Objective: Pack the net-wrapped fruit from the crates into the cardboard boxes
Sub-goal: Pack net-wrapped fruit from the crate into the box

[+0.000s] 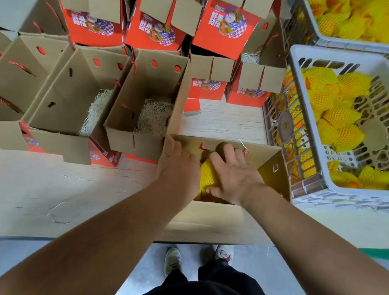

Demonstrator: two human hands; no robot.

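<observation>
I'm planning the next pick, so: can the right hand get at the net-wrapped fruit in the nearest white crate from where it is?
Probably yes. The right hand is down in the open box, pressing on a yellow-netted fruit. The nearest white crate sits just to its right, open-topped, its fruit uncovered, with nothing between.

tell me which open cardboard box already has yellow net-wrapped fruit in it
The open brown cardboard box nearest the person, under both hands, holds yellow net-wrapped fruit. The other open boxes show only pale shredded paper padding or nothing.

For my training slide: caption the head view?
Both hands press yellow net-wrapped fruit into an open cardboard box.
</observation>
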